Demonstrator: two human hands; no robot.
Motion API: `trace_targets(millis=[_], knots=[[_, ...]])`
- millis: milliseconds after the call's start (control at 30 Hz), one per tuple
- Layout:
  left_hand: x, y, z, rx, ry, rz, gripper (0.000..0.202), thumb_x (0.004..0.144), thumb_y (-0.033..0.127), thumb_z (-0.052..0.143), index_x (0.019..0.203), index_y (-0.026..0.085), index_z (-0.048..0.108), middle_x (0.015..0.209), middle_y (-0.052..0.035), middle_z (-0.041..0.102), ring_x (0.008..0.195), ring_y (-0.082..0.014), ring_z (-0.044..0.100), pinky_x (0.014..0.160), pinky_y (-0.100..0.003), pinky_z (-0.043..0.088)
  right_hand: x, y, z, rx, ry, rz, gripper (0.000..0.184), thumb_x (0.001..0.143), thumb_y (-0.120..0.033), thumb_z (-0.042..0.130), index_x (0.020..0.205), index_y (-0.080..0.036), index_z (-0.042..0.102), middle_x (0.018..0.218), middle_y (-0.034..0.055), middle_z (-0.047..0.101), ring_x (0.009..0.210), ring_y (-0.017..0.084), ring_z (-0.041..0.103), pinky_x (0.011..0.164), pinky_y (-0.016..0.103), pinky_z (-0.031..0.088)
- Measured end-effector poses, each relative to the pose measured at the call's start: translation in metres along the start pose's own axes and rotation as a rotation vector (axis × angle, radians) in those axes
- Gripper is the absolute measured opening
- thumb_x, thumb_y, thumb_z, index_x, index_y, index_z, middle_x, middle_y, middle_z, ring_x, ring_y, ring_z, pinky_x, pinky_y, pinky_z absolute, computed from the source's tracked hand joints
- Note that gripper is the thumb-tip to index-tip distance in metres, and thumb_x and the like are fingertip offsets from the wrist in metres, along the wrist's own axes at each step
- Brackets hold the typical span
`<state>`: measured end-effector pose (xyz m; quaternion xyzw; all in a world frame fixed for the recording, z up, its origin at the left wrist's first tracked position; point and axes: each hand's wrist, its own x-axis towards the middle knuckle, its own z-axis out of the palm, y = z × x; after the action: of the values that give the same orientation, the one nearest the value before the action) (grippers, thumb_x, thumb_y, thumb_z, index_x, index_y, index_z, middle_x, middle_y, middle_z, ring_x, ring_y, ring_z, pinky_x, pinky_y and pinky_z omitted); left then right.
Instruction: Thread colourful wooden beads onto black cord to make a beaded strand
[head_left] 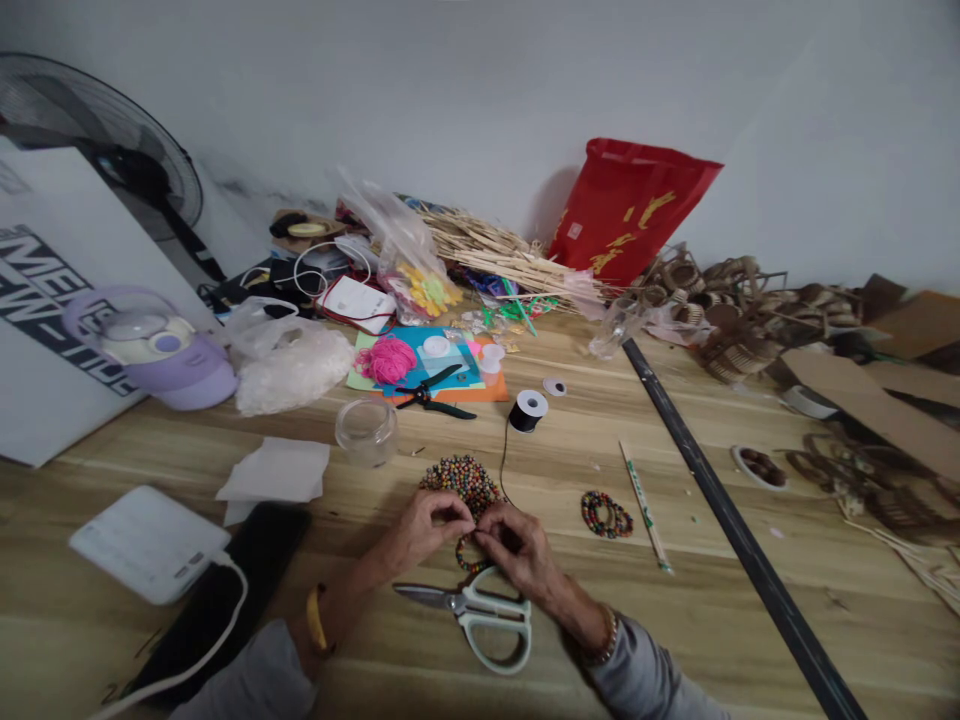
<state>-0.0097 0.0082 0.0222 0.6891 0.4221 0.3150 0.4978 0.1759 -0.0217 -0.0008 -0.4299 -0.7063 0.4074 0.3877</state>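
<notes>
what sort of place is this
Most likely a craft workspace, though whether home or workshop is unclear: a wooden table holds a heap of colourful beads, a spool of black cord and a pair of scissors.

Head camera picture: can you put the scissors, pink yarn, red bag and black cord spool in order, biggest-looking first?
1. Red bag
2. Scissors
3. Pink yarn
4. Black cord spool

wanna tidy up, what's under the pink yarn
A blue sheet and a light green sheet show around the pink yarn; what lies directly beneath is covered, so I can't tell.
</notes>
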Motion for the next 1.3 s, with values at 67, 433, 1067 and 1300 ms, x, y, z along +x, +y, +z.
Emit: trace_targets(millis=[67,433,1067,1300], knots=[[0.000,0.000,0.000,0.016,0.000,0.006,0.014,0.073,0.026,0.063,0.067,0.014,0.067,0.068,-0.0031,0.069,0.067,-0.0159,0.059,0.067,-0.024,0.044,0.001,0.001,-0.001,-0.018,0.012,-0.009,0.019,0.086,-0.033,0.055,0.077,-0.017,0.060,0.068,0.0017,0.056,0.060,0.012,0.049,0.055,0.023,0.039],[0.002,-0.006,0.003,0.148,0.113,0.032,0.011,0.076,0.015,0.059,0.070,0.013,0.067,0.072,-0.0046,0.070,0.070,-0.0164,0.061,0.070,-0.025,0.046,0.003,-0.001,-0.003,-0.028,0.078,-0.014,0.023,0.088,-0.034,0.051,0.077,-0.016,0.060,0.071,0.0032,0.058,0.064,0.014,0.052,0.059,0.023,0.041],[-0.004,-0.025,0.014,0.653,-0.005,0.346,0.014,0.085,0.014,0.055,0.079,0.015,0.067,0.078,-0.0048,0.062,0.077,-0.0162,0.058,0.070,-0.026,0.046,0.003,-0.002,-0.002,0.003,0.120,0.068,0.021,0.087,-0.033,0.051,0.076,-0.016,0.056,0.066,0.0005,0.053,0.059,0.012,0.048,0.053,0.022,0.038],[0.000,-0.021,0.014,0.371,0.093,0.181,0.010,0.076,0.010,0.060,0.071,0.015,0.067,0.071,-0.0035,0.067,0.069,-0.0146,0.060,0.067,-0.024,0.047,0.004,-0.003,-0.003,-0.002,0.118,0.055,0.021,0.087,-0.033,0.051,0.076,-0.016,0.057,0.067,0.0011,0.055,0.059,0.012,0.048,0.053,0.022,0.038]])
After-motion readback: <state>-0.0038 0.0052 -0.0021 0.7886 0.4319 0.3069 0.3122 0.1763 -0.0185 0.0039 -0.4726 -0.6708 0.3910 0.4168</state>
